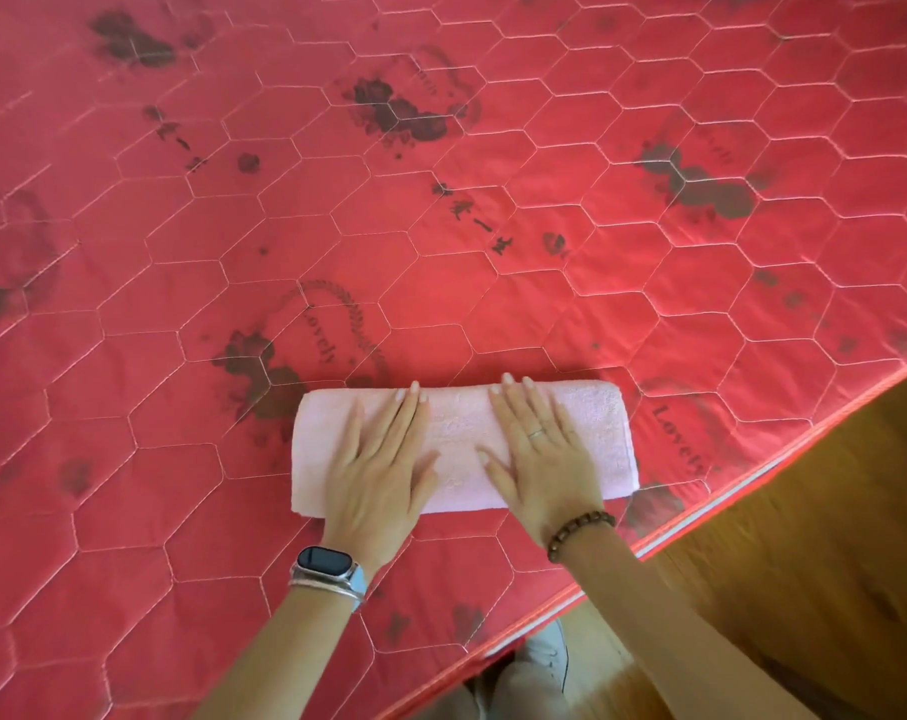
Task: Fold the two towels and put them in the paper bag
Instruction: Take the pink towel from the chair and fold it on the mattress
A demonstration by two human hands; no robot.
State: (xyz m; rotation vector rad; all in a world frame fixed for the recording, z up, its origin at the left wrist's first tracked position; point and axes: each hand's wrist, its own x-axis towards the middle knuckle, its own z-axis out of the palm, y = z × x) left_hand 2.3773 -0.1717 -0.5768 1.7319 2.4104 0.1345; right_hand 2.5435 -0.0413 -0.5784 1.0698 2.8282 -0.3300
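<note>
Fingers [407,413] (flat) atop folded towel [596,439]

Terry cloth, quilted fabric, polished wood.
Towel [459,426] under left hand [378,485] and right hand [542,459]: fuzzy matt terry. Cover [493,304] around them: smooth stitched cloth, faint sheen. Floor [804,511] right of right hand: glossy wood.

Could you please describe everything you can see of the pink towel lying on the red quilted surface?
The pink towel looks like soft terry cloth. It is folded into a neat, thick rectangle and lies flat, its long side running left to right. It rests on the red quilted cover, close to that cover's near edge. The left hand and right hand press flat on it side by side with straight fingers, leaving both ends of the towel uncovered.
</note>
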